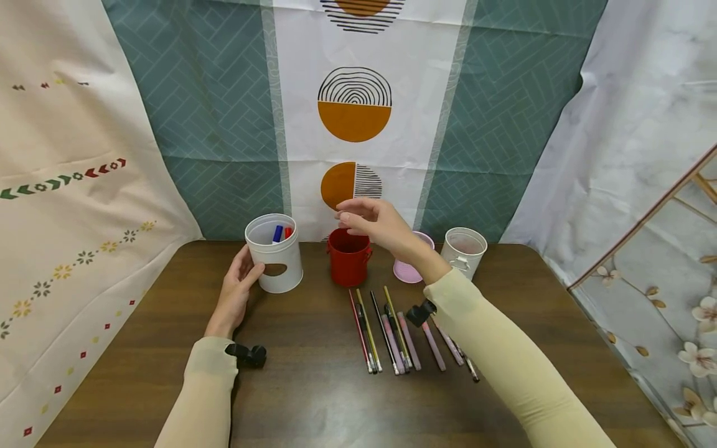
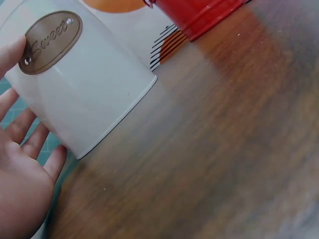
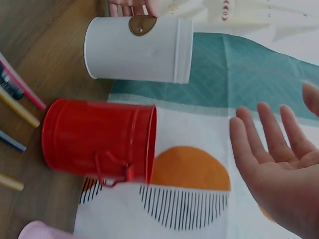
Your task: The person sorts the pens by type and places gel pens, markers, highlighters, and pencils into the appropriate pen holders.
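My left hand (image 1: 232,292) holds the side of a white metal can (image 1: 282,274). Its thumb lies on the oval brown label (image 2: 52,42) reading "Sweet", with the fingers along the can's side. Inside the can stand a blue marker (image 1: 277,234) and a red marker (image 1: 288,232). Over the red bucket (image 1: 348,264) hovers my right hand (image 1: 381,227), apart from it and holding nothing. In the right wrist view, the fingers of that hand (image 3: 284,169) are loosely extended beside the bucket's rim.
Several pencils and pens (image 1: 392,336) lie in front of the red bucket, partly under my right forearm. A pink cup (image 1: 407,272) and a smaller white bucket (image 1: 463,249) stand to the right. Patterned cloth (image 1: 358,149) hangs behind the wooden table (image 1: 302,386).
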Available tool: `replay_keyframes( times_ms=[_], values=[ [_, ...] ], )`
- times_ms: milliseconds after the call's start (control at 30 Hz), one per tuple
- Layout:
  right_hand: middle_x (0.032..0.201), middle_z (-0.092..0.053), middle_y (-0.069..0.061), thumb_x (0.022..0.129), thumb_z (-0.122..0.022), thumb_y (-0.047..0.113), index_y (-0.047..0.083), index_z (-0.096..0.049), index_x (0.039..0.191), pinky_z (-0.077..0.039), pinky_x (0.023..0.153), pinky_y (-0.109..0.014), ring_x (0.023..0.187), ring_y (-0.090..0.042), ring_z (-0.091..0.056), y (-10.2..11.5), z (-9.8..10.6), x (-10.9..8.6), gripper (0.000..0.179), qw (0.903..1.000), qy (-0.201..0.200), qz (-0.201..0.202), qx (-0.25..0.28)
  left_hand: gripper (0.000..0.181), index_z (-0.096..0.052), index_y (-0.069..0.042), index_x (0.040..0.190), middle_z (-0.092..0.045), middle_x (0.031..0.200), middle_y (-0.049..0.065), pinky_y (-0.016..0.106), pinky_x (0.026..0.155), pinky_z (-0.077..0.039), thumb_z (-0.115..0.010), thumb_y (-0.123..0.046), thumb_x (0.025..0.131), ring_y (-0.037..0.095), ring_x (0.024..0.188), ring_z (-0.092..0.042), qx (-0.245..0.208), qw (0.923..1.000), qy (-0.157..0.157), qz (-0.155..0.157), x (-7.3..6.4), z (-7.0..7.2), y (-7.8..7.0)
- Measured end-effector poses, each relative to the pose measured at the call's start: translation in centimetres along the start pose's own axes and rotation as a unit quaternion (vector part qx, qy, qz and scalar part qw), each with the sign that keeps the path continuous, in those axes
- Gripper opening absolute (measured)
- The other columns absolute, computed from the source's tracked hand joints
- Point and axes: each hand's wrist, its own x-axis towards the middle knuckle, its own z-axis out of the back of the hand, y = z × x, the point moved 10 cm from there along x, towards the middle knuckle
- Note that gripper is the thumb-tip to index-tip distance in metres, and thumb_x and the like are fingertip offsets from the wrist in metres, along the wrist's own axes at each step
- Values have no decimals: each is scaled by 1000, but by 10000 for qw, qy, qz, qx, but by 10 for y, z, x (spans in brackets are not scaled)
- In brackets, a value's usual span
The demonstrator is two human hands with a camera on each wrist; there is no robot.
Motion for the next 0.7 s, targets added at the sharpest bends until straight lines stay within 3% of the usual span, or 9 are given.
replay_keyframes(
  times_ms=[167,400,500,700],
  values=[
    [135,-71,-12,106,-67,22,10,-66,138,-57,105,-39,127,-37,-66,-11,20,-30,34,9996,22,-79,-271,69,-25,-18,170,-29,173,10,18,117,-37,-59,-17,110,27,158,-28,-71,9999,-40,-86,0,2,-2],
    [137,-71,-5,104,-70,28,16,-66,141,-53,108,-44,124,-22,-69,-37,52,-74,38,9942,-241,-344,-988,68,-25,-17,170,-31,171,11,16,115,-38,-59,-17,110,28,157,-28,-31,9999,-23,-139,0,0,-6],
    [136,-71,-5,103,-72,26,14,-65,141,-55,106,-41,124,-23,-69,-46,61,-89,41,9924,-330,-389,-1123,69,-27,-18,170,-31,171,11,23,121,-36,-61,-18,110,28,158,-28,32,9999,-28,-160,0,-1,-9],
    [136,-70,-16,101,-74,16,4,-64,141,-57,98,-26,125,-32,-69,-56,67,-106,43,9920,-284,-208,-1215,72,-26,-20,170,-29,174,9,51,131,-22,-63,-21,108,32,160,-25,324,9993,-54,-180,2,1,-15]
  ],
)
